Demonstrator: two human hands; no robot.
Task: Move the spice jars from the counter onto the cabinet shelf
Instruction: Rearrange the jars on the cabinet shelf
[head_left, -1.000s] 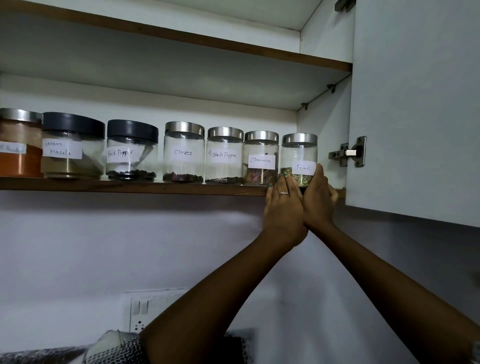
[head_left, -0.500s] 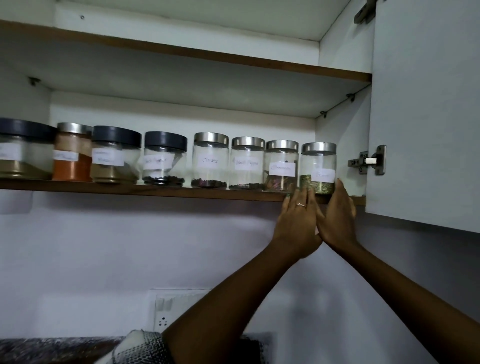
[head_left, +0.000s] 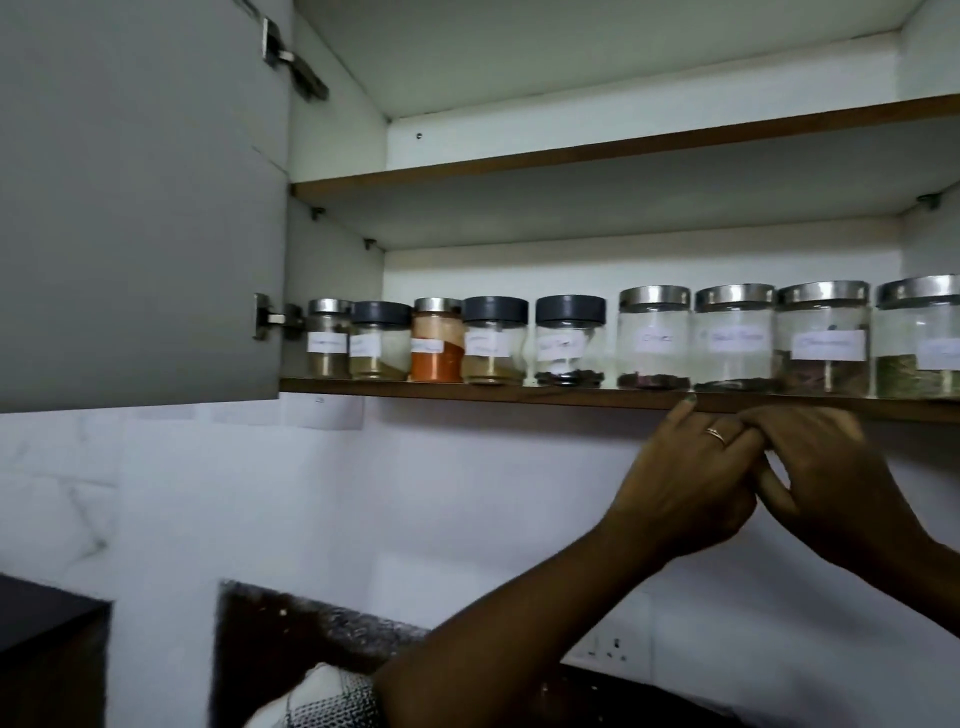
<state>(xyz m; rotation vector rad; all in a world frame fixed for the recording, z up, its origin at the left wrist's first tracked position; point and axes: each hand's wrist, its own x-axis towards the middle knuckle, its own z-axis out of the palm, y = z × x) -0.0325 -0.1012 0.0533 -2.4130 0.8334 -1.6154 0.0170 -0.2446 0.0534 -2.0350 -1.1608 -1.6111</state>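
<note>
Several labelled glass spice jars stand in a row on the wooden cabinet shelf (head_left: 519, 393). Among them are an orange-powder jar (head_left: 437, 345), two dark-lidded jars (head_left: 570, 340) and steel-lidded jars (head_left: 823, 338). The rightmost jar (head_left: 919, 340), with green contents, is cut off by the frame edge. Both hands hover just below the shelf edge and hold nothing. My left hand (head_left: 685, 483), wearing a ring, has a fingertip at the shelf's front edge. My right hand (head_left: 836, 478) touches the left hand's fingers, its own fingers loosely bent.
An open grey cabinet door (head_left: 140, 208) hangs at the left on metal hinges. An upper shelf (head_left: 623, 150) runs above the jars. Below are a white wall, a wall socket (head_left: 608, 649), a dark counter (head_left: 311, 634) and a patterned cloth (head_left: 322, 696).
Both hands have come off the rightmost jar and dropped below the shelf edge. The view has swung left, bringing the left door and more jars into sight.
</note>
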